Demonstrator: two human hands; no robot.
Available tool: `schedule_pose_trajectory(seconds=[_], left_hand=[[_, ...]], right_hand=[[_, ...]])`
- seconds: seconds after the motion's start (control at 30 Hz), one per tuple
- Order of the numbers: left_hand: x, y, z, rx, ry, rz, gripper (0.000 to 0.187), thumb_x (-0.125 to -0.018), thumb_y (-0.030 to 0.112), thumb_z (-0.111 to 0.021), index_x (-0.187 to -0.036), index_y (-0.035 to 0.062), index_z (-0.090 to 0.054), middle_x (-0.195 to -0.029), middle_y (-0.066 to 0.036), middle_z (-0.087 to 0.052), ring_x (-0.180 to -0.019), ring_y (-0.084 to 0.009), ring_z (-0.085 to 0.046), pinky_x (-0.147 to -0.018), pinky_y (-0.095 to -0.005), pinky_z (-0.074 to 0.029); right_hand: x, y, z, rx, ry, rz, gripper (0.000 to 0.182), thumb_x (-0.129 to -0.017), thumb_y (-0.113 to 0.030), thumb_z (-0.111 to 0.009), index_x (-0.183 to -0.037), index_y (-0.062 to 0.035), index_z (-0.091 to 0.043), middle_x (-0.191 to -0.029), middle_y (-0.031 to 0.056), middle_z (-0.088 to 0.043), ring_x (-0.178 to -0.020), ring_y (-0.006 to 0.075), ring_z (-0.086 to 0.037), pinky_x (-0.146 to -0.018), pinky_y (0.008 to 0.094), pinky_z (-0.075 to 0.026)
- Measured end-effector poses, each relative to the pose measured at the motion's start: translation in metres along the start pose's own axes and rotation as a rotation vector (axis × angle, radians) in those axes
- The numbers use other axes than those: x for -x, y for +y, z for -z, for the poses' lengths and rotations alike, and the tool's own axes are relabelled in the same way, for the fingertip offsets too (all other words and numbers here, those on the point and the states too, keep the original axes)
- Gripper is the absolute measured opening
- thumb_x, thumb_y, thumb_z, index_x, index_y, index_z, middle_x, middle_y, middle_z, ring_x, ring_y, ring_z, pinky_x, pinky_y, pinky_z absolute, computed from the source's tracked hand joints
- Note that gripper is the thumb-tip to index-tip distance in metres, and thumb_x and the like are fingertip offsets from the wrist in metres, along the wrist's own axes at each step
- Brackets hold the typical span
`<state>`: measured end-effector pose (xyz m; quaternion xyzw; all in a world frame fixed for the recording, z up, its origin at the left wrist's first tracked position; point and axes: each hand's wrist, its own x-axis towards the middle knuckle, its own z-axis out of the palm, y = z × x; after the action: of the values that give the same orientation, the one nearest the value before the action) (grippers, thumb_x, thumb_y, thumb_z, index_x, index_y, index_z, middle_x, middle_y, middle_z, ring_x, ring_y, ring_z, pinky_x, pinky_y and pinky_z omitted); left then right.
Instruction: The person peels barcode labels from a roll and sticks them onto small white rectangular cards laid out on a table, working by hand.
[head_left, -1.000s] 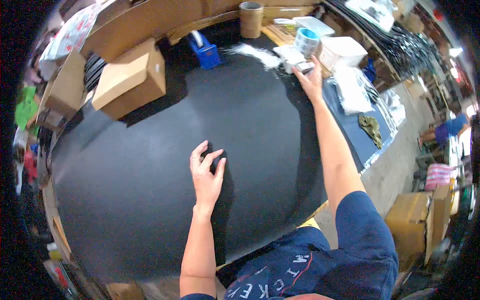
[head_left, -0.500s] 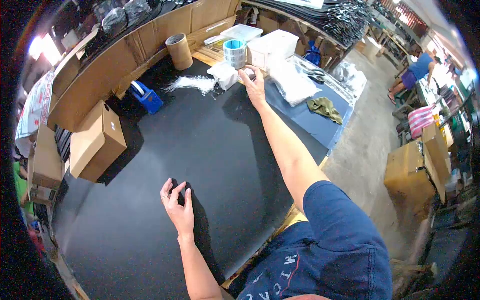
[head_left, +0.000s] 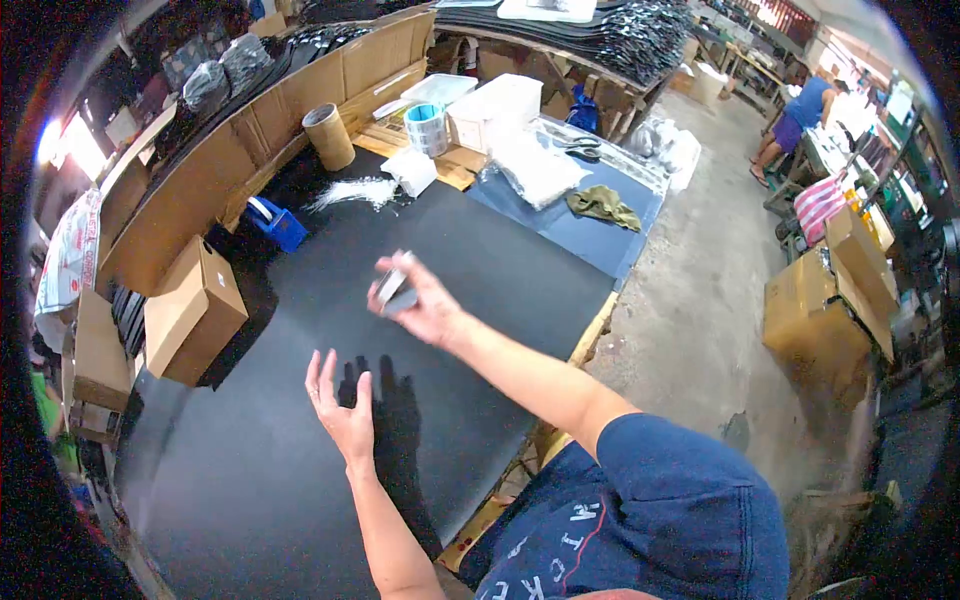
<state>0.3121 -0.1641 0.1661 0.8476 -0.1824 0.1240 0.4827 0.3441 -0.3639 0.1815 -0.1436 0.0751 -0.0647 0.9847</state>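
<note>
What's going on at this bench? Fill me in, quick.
A person in a dark blue T-shirt stands at a big black table. The right hand holds a small flat grey item up above the tabletop, pinched between the fingers. The left hand is open and empty, fingers spread, just over the table below it. At the far end sit a roll of labels, white boxes, a cardboard tube and a blue tape dispenser; a brown carton sits at the left.
</note>
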Motion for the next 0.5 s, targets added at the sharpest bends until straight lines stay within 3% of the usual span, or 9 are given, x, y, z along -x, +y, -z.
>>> schedule_pose_trajectory(seconds=[0.03, 0.1, 0.13, 0.2, 0.3, 0.37, 0.5], left_hand=[[-0.001, 0.016, 0.002, -0.003, 0.015, -0.09, 0.056, -0.076, 0.009, -0.071, -0.128, 0.0074, -0.05, -0.141, -0.014, -0.038, -0.129, -0.0301, -0.036, -0.107, -0.0415, -0.03], [-0.002, 0.028, 0.008, -0.085, -0.014, -0.25, 0.088, -0.068, 0.008, -0.074, -0.143, 0.0076, -0.028, -0.15, -0.013, -0.026, -0.139, -0.0315, -0.022, -0.112, -0.044, -0.021], [-0.001, 0.029, 0.007, -0.083, -0.011, -0.253, 0.088, -0.068, 0.008, -0.074, -0.143, 0.0076, -0.028, -0.15, -0.013, -0.026, -0.139, -0.0315, -0.022, -0.112, -0.044, -0.021], [-0.001, 0.029, 0.006, -0.026, -0.029, -0.33, 0.086, -0.067, 0.006, -0.07, -0.143, 0.0057, -0.028, -0.15, -0.014, -0.025, -0.141, -0.0313, -0.018, -0.113, -0.0449, -0.016], [0.001, 0.025, 0.008, -0.092, -0.112, -0.326, 0.085, -0.066, 0.004, -0.066, -0.142, 0.0058, -0.028, -0.148, -0.013, -0.031, -0.142, -0.0303, -0.015, -0.114, -0.0451, -0.013], [0.002, 0.027, 0.008, -0.209, -0.143, -0.275, 0.084, -0.065, 0.003, -0.063, -0.141, 0.0068, -0.029, -0.145, -0.01, -0.037, -0.141, -0.0287, -0.021, -0.114, -0.0478, -0.011], [0.004, 0.021, 0.005, -0.115, -0.151, -0.241, 0.083, -0.065, 0.003, -0.062, -0.141, 0.0085, -0.03, -0.142, -0.01, -0.041, -0.137, -0.0283, -0.029, -0.113, -0.0497, -0.01]], right_hand=[[0.003, 0.016, 0.008, 0.178, -0.135, -0.04, 0.023, -0.088, -0.031, -0.061, -0.099, -0.0122, -0.055, -0.085, 0.0054, -0.06, -0.076, 0.0205, -0.061, -0.068, 0.0365, -0.052], [0.014, 0.038, 0.004, 0.306, -0.173, -0.164, 0.024, -0.088, -0.032, -0.061, -0.103, -0.0132, -0.057, -0.083, 0.0043, -0.062, -0.078, 0.0172, -0.061, -0.069, 0.0328, -0.051], [0.026, 0.045, -0.003, 0.315, -0.172, -0.22, 0.025, -0.089, -0.032, -0.06, -0.104, -0.0125, -0.057, -0.085, 0.0031, -0.061, -0.077, 0.0163, -0.061, -0.07, 0.0321, -0.051], [0.035, 0.064, 0.005, 0.356, -0.225, -0.292, 0.033, -0.09, -0.033, -0.06, -0.113, -0.0102, -0.055, -0.101, 0.0033, -0.06, -0.091, 0.0147, -0.06, -0.082, 0.0306, -0.049], [0.054, 0.072, 0.001, 0.461, -0.27, -0.361, 0.036, -0.091, -0.036, -0.058, -0.119, -0.0149, -0.052, -0.108, -0.0015, -0.057, -0.103, 0.011, -0.055, -0.086, 0.0291, -0.047], [0.054, 0.073, 0.004, 0.433, -0.264, -0.411, 0.036, -0.091, -0.037, -0.058, -0.12, -0.0157, -0.052, -0.109, -0.0014, -0.057, -0.103, 0.011, -0.055, -0.086, 0.0296, -0.047], [0.051, 0.075, 0.011, 0.393, -0.275, -0.507, 0.037, -0.091, -0.037, -0.058, -0.122, -0.017, -0.052, -0.111, -0.0009, -0.057, -0.103, 0.011, -0.054, -0.09, 0.0315, -0.044]])
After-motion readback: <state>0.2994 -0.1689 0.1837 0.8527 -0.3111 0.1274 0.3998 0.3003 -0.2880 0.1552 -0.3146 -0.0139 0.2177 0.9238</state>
